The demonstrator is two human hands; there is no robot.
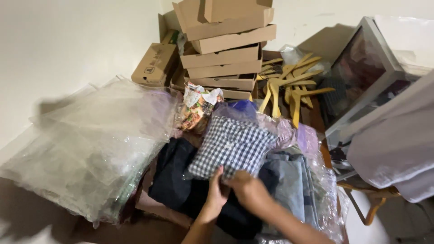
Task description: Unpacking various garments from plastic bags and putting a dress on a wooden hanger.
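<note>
My left hand (216, 192) and my right hand (246, 186) meet at the near edge of a black-and-white checked garment (230, 144) wrapped in clear plastic, and both grip that edge. The checked packet lies tilted on top of a pile of bagged clothes. Under it are a dark navy garment (174, 174) on the left and a grey-blue garment (287, 178) on the right. A floral patterned packet (199, 108) sits just behind the checked one.
A heap of empty clear plastic bags (90, 144) covers the left. Stacked flat cardboard boxes (224, 49) stand against the wall behind. Wooden hangers (291, 83) lie at the back right, beside a grey framed bin (361, 77) and white cloth (398, 144).
</note>
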